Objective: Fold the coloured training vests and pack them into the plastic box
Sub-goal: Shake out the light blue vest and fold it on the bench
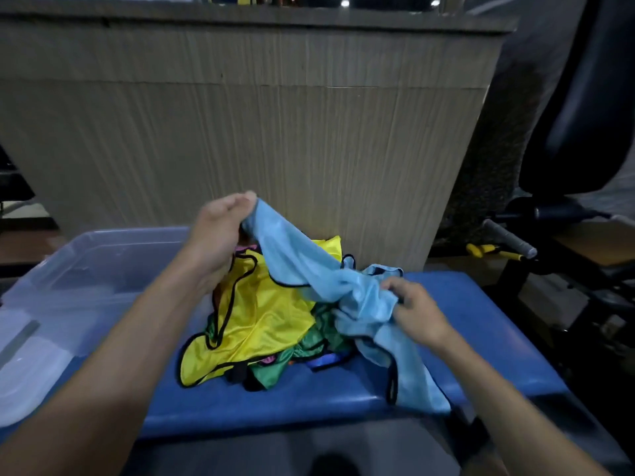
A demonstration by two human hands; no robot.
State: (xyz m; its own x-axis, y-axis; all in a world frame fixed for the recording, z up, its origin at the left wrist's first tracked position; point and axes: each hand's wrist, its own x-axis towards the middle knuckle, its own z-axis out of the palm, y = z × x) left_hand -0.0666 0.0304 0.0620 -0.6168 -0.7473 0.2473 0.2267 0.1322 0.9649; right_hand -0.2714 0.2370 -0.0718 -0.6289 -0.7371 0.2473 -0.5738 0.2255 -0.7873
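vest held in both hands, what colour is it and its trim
Light blue vest with black edging, held by the left hand and right hand; head view.

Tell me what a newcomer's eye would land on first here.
The light blue vest, stretched between both hands at the centre: the left hand lifts one end, the right hand grips the other. Under it, a bright yellow vest tops a heap on the blue bench. The clear plastic box sits at left.
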